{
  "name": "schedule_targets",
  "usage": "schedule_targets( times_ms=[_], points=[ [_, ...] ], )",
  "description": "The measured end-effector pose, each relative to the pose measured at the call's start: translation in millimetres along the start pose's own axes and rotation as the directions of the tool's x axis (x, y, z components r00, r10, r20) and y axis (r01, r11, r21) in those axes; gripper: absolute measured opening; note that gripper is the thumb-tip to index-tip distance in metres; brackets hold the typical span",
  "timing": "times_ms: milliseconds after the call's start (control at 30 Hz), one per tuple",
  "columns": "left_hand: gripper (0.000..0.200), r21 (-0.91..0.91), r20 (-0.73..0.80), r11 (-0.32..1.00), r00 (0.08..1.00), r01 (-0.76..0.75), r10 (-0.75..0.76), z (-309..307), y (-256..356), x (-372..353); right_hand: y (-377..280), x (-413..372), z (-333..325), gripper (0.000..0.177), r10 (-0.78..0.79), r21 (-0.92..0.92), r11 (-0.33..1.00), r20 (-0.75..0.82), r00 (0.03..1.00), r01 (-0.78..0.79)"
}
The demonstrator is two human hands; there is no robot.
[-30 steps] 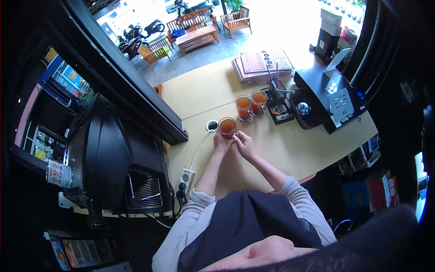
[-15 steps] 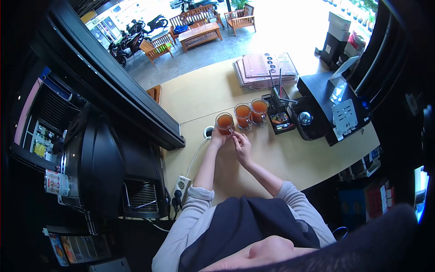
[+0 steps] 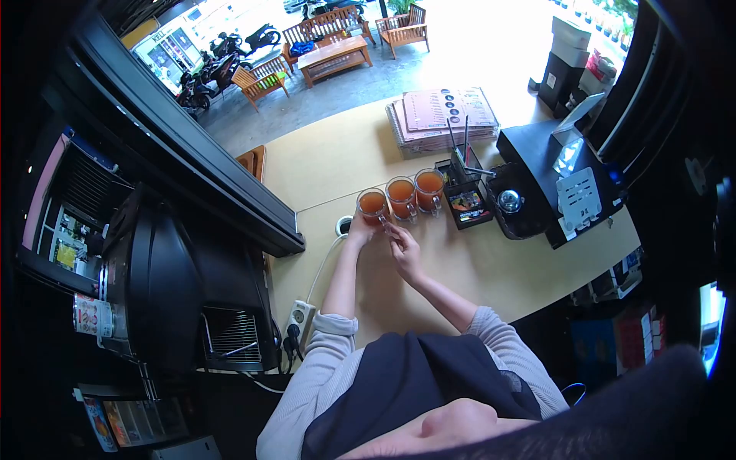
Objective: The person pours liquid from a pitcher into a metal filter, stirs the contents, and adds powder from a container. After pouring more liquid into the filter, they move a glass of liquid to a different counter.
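Three clear glass mugs of reddish-brown drink stand in a slanting row on the pale counter. My left hand (image 3: 360, 231) is curled around the lower left side of the nearest glass mug (image 3: 372, 205). At that mug's handle, the fingers of my right hand (image 3: 404, 250) are pinched together. The middle mug (image 3: 402, 198) is close beside it, and the far mug (image 3: 429, 191) is at the right end, near a black holder (image 3: 467, 205). A white round socket (image 3: 343, 225) is set in the counter left of my left hand.
Pink menus (image 3: 445, 115) are stacked at the back of the counter (image 3: 322, 157). On the right are a bell (image 3: 509, 201) and a black box (image 3: 540, 149). A power strip (image 3: 300, 316) with a cable lies at left, beside a black appliance (image 3: 165, 276).
The whole view has shifted slightly, so the counter items appear further left. Both hands stay at the same mug, and little else differs.
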State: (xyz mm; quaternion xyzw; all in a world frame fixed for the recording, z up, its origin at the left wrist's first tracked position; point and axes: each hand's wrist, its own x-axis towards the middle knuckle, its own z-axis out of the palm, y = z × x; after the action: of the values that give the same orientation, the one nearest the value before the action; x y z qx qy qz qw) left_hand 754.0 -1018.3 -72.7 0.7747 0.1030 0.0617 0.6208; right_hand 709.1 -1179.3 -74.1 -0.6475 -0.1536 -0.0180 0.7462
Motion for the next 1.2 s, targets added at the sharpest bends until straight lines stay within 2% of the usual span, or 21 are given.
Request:
schedule_targets(
  times_ms=[100, 167, 267, 333, 400, 467, 500, 567, 600, 667, 700, 733, 767, 833, 900, 967, 1000, 1067, 1100, 1167, 1200],
  points=[
    [0.051, 0.066, 0.040, 0.998, 0.999, -0.009, 0.006, -2.7, -1.9, 3.8, 4.5, 1.9, -0.6, 0.040, -0.008, -0.006, 1.000, 0.020, 1.000, 0.009],
    [0.049, 0.017, 0.107, 0.998, 0.992, 0.067, -0.068, -3.7, -3.7, 7.9, 7.3, 3.3, -2.1, 0.042, -0.015, -0.013, 1.000, 0.033, 0.999, 0.016],
    [0.058, -0.034, 0.077, 0.996, 0.994, 0.076, -0.074, -3.3, -6.7, 11.8, 2.6, 2.3, -5.5, 0.048, 0.009, 0.030, 0.999, 0.082, 0.997, -0.012],
    [0.063, 0.006, 0.052, 0.997, 0.996, 0.072, -0.072, -3.1, -4.8, 12.7, -1.7, -1.9, -10.8, 0.052, -0.018, -0.094, 0.995, 0.139, 0.990, 0.031],
    [0.069, 0.044, 0.026, 0.997, 0.997, 0.071, -0.072, -5.2, -6.0, 12.5, -7.2, -11.4, -19.1, 0.051, -0.020, -0.078, 0.996, 0.126, 0.992, 0.030],
    [0.084, -0.255, 0.002, 0.964, 0.997, -0.077, 0.080, -12.0, -12.1, 8.0, -13.9, -24.3, -33.8, 0.050, -0.018, -0.063, 0.998, 0.119, 0.993, 0.026],
    [0.084, -0.258, 0.000, 0.963, 0.997, -0.074, 0.076, -20.2, -11.6, 0.6, -20.8, -31.0, -47.1, 0.047, -0.005, -0.039, 0.999, 0.090, 0.996, 0.008],
    [0.106, -0.096, -0.043, 0.994, 0.997, 0.059, -0.063, -40.9, 1.0, -22.7, -30.6, -42.6, -75.7, 0.045, 0.009, -0.018, 1.000, 0.058, 0.998, -0.008],
    [0.106, -0.098, -0.041, 0.993, 0.997, 0.061, -0.065, -47.3, 10.4, -39.2, -33.5, -48.7, -91.2, 0.042, 0.021, -0.065, 0.998, -0.005, 1.000, -0.021],
    [0.075, 0.386, -0.267, 0.923, 0.958, 0.010, 0.101, -53.1, 25.1, -80.1, -42.5, -61.1, -116.4, 0.039, 0.031, -0.117, 0.992, -0.065, 0.997, -0.039],
    [0.075, 0.381, -0.271, 0.925, 0.958, 0.013, 0.098, -46.4, 27.2, -99.3, -48.5, -67.1, -126.6, 0.040, -0.006, -0.265, 0.964, -0.114, 0.993, -0.025],
    [0.062, 0.487, -0.353, 0.873, 0.920, 0.028, 0.167, -35.5, 27.8, -118.6, -51.7, -72.6, -133.3, 0.040, -0.051, -0.406, 0.914, -0.154, 0.987, -0.016],
    [0.053, 0.585, -0.424, 0.809, 0.872, 0.057, 0.246, -23.6, 26.2, -136.9, -49.9, -77.8, -136.3, 0.040, -0.053, -0.408, 0.913, -0.145, 0.988, -0.011],
    [0.048, 0.663, -0.327, 0.749, 0.893, -0.017, 0.309, 6.7, 16.4, -175.3, -36.2, -89.2, -138.0, 0.041, -0.092, -0.508, 0.861, -0.123, 0.988, 0.017],
    [0.048, 0.680, -0.197, 0.728, 0.936, -0.084, 0.292, 39.1, 9.0, -207.8, -32.3, -98.8, -132.2, 0.048, -0.112, -0.511, 0.857, -0.044, 0.993, 0.074],
    [0.049, 0.740, -0.090, 0.660, 0.955, -0.127, 0.284, 71.3, -6.8, -232.6, -35.3, -112.0, -117.6, 0.055, -0.096, -0.601, 0.786, 0.110, 0.989, 0.143],
    [0.049, 0.740, -0.113, 0.664, 0.954, -0.105, 0.277, 83.7, -7.9, -242.4, -33.3, -117.6, -115.3, 0.064, -0.013, -0.639, 0.754, 0.214, 0.977, 0.150],
    [0.052, 0.795, 0.026, 0.579, 0.963, -0.183, 0.270, 98.1, -4.5, -259.7, -34.9, -125.6, -105.3, 0.066, -0.006, -0.669, 0.710, 0.303, 0.953, 0.218],
    [0.052, 0.798, 0.007, 0.581, 0.966, -0.161, 0.257, 98.4, -3.1, -264.5, -36.7, -131.0, -100.4, 0.068, 0.003, -0.699, 0.661, 0.366, 0.931, 0.273],
    [0.052, 0.663, -0.046, 0.723, 0.954, -0.194, 0.298, 93.7, -1.7, -274.0, -38.0, -134.9, -93.0, 0.071, 0.040, -0.699, 0.645, 0.433, 0.900, 0.308],
    [0.051, 0.687, -0.080, 0.707, 0.949, -0.170, 0.306, 88.6, -1.8, -278.8, -39.2, -137.4, -88.7, 0.070, 0.027, -0.681, 0.658, 0.448, 0.893, 0.322]
  ],
)
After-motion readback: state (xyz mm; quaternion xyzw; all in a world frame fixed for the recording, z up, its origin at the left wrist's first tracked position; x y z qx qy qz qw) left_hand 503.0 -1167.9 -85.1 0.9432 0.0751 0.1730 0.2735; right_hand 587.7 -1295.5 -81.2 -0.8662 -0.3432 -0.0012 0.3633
